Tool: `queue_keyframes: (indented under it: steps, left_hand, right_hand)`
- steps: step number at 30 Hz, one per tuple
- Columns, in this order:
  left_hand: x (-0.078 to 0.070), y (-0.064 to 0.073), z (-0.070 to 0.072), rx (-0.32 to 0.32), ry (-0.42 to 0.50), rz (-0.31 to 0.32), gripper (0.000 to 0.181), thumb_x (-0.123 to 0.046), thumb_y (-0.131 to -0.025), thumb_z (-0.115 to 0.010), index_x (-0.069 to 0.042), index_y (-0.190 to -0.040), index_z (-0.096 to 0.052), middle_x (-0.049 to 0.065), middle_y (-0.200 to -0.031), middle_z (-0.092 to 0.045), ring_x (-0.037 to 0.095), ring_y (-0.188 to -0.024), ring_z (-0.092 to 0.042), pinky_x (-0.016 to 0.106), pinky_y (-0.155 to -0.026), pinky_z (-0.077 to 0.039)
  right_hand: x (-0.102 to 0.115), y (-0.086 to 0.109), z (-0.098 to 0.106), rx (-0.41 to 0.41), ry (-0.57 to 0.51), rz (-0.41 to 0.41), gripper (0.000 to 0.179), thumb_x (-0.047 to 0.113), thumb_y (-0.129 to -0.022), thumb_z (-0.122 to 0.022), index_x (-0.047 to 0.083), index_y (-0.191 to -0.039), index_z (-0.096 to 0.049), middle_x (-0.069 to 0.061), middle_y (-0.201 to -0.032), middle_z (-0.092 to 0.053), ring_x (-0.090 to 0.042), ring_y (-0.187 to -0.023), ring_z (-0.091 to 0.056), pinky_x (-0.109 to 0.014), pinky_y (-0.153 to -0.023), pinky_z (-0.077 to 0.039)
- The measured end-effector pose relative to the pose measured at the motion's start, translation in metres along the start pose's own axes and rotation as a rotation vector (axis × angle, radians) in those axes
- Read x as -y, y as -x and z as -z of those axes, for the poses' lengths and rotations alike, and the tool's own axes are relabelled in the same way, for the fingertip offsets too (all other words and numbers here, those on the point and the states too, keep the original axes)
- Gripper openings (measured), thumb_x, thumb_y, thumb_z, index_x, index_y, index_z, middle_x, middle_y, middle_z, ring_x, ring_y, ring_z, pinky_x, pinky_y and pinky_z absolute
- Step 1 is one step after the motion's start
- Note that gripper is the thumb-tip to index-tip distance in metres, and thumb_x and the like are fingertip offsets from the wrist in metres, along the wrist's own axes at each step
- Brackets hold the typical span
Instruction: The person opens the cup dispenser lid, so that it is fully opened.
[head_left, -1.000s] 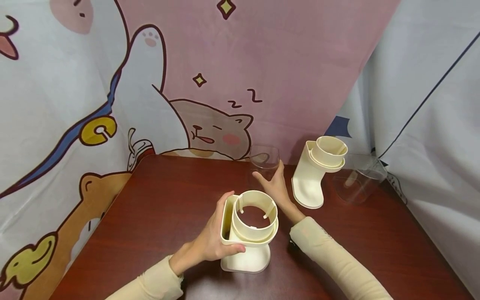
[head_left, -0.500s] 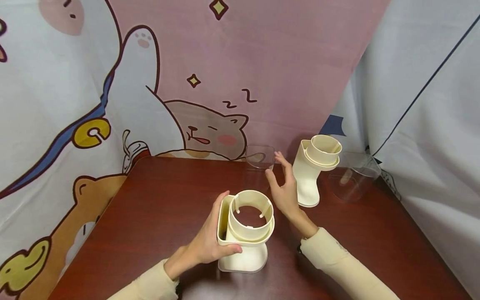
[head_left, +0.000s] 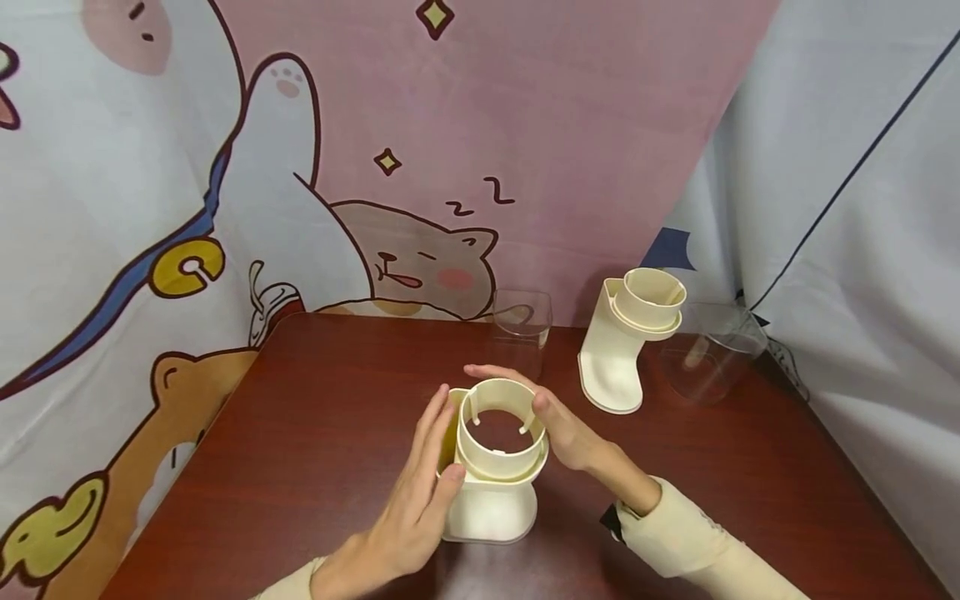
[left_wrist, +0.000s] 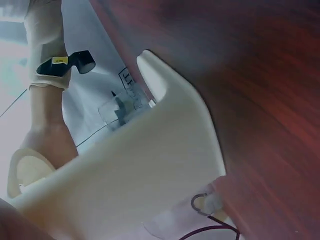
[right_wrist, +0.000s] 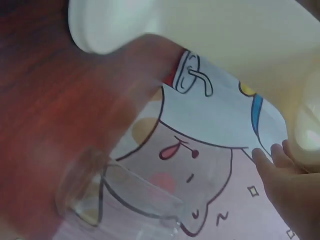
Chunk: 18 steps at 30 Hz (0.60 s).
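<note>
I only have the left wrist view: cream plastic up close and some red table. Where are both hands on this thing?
Observer: The left hand lies flat against the left side of the near cream stand, fingers straight, thumb on its front.
Operator: And the right?
Observer: The right hand curves round the far side of the stand's ring, touching the rim.
Operator: Anything else on the table?
Observer: A second cream stand stands at the back right, between a clear square cup and a clear jar lying tilted.
</note>
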<state>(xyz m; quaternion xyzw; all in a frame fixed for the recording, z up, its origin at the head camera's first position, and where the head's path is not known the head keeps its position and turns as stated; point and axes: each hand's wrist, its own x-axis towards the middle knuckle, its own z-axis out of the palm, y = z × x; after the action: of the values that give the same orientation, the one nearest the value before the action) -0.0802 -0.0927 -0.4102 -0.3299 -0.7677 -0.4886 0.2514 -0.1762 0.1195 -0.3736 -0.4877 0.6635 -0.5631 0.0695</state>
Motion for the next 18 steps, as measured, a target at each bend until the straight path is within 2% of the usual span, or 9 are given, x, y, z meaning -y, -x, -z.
queue_keyframes:
  steps: [3, 8, 10, 15, 18]
  left_hand:
    - [0.001, 0.0, -0.004, 0.007, 0.045, 0.033, 0.061, 0.001, -0.1, -0.038, 0.002, -0.157, -0.016, 0.018, -0.166, -0.009, 0.028, -0.154, -0.013, 0.021, -0.123, -0.008]
    - [0.009, -0.003, -0.003, -0.02, 0.124, 0.054, 0.062, 0.005, -0.1, -0.031, 0.002, -0.158, -0.01, 0.017, -0.167, -0.011, 0.026, -0.154, -0.013, 0.02, -0.123, -0.009]
    - [0.014, -0.006, 0.0, -0.024, 0.157, 0.094, 0.061, 0.004, -0.101, -0.028, -0.001, -0.159, -0.009, 0.013, -0.167, -0.013, 0.024, -0.154, -0.015, 0.019, -0.123, -0.009]
    - [0.034, -0.016, 0.008, -0.01, 0.174, 0.149, 0.057, 0.001, -0.104, -0.02, -0.007, -0.16, -0.012, 0.008, -0.166, -0.019, 0.021, -0.154, -0.016, 0.018, -0.122, -0.011]
    - [0.046, -0.022, 0.012, 0.012, 0.172, 0.145, 0.055, -0.001, -0.105, -0.019, -0.005, -0.159, -0.014, 0.009, -0.165, -0.022, 0.021, -0.153, -0.018, 0.019, -0.122, -0.012]
  right_hand:
    - [-0.005, 0.004, -0.005, 0.0, -0.059, -0.047, 0.099, 0.074, -0.096, -0.006, -0.002, -0.154, -0.03, -0.023, -0.158, -0.033, -0.017, -0.144, -0.041, -0.026, -0.117, -0.03]
    - [-0.007, 0.008, -0.013, -0.073, -0.073, -0.07, 0.102, 0.076, -0.095, -0.004, -0.004, -0.152, -0.033, -0.029, -0.156, -0.033, -0.012, -0.146, -0.036, -0.021, -0.119, -0.024]
    - [-0.005, 0.014, -0.017, -0.144, 0.0, -0.097, 0.101, 0.072, -0.097, -0.004, -0.008, -0.149, -0.036, -0.032, -0.151, -0.04, -0.004, -0.14, -0.041, -0.018, -0.115, -0.027]
    - [-0.001, 0.027, -0.034, -0.335, 0.166, -0.165, 0.089, 0.06, -0.103, -0.004, -0.009, -0.143, -0.043, -0.029, -0.137, -0.054, 0.001, -0.124, -0.047, -0.015, -0.104, -0.035]
    - [0.003, 0.025, -0.045, -0.4, 0.175, -0.167, 0.076, 0.053, -0.107, -0.007, -0.001, -0.147, -0.042, -0.022, -0.143, -0.053, -0.004, -0.132, -0.045, -0.015, -0.11, -0.032]
